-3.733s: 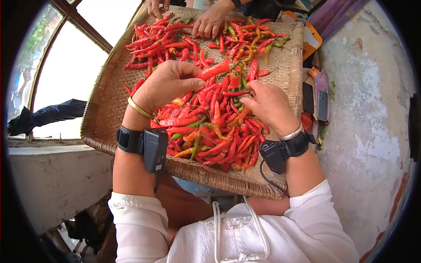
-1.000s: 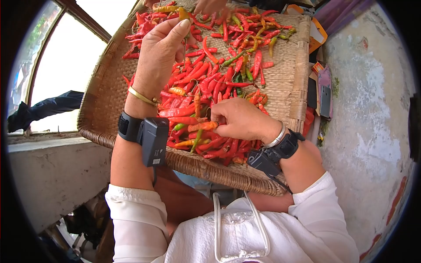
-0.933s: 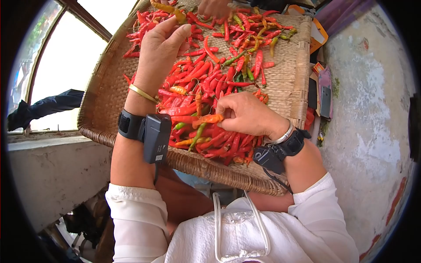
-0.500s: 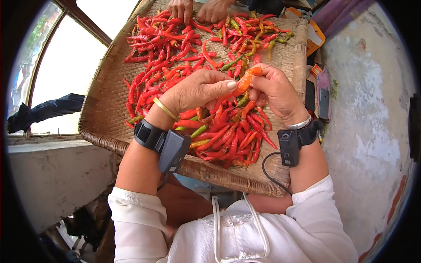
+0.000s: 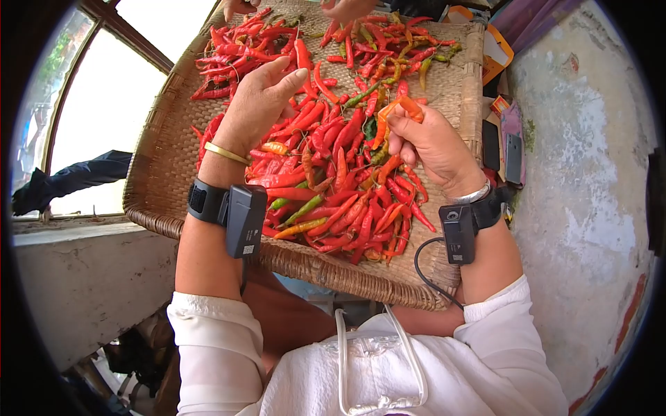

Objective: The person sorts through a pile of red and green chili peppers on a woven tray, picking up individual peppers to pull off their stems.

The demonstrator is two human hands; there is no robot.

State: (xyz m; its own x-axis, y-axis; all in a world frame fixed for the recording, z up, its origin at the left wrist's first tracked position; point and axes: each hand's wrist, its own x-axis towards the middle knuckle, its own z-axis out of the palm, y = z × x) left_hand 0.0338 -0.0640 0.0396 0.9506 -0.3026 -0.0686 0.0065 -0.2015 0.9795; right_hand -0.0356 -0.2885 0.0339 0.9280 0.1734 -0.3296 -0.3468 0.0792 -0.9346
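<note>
My right hand (image 5: 433, 145) is closed on a bent orange chili pepper (image 5: 404, 106), which curves up past the thumb over the right part of the pile. Farther left, my left hand (image 5: 260, 100) is above the red chili peppers (image 5: 326, 145), its thumb against a long red chili pepper (image 5: 304, 61) standing stem up. My left fingers are partly hidden behind the hand. Red chilies lie heaped on a woven tray (image 5: 163, 139), with some green and yellow ones among them.
Another person's hands, one (image 5: 239, 7) at the far left and one (image 5: 350, 8) mid-top, are at the tray's far end. Phones (image 5: 513, 158) lie beyond the right rim, near a wall (image 5: 583, 173). A window and dark cloth (image 5: 76, 177) are at left.
My left hand has let go of the orange chili and moved left and up to a red one. My right hand keeps the orange chili. The other person's hands have drawn back and apart.
</note>
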